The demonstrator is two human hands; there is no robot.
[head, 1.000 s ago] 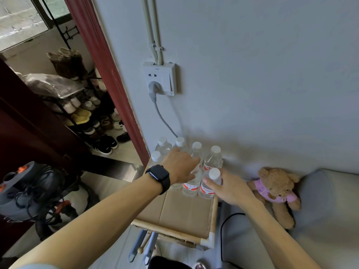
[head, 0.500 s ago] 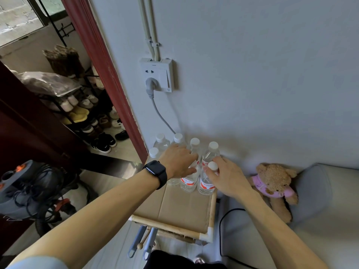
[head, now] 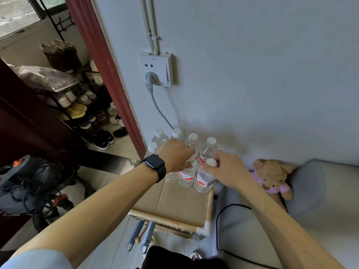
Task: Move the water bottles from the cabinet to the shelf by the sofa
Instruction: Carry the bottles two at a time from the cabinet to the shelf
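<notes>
Several water bottles (head: 208,150) stand clustered at the back of the shelf (head: 167,219) beside the sofa (head: 252,230).
The left hand (head: 174,155) curls over the top of the middle front bottle (head: 186,176); the right hand (head: 225,168) pinches the neck of the front right bottle (head: 204,180). Both bottles stand upright on the shelf's cardboard top.

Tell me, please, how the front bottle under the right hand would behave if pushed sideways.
The bottle looks full, so it is probably heavy for its size. Tall and narrow, it could tip, though the neighbouring bottle close beside it should brace that side. Its clear plastic would likely flex slightly under the right hand.
</notes>
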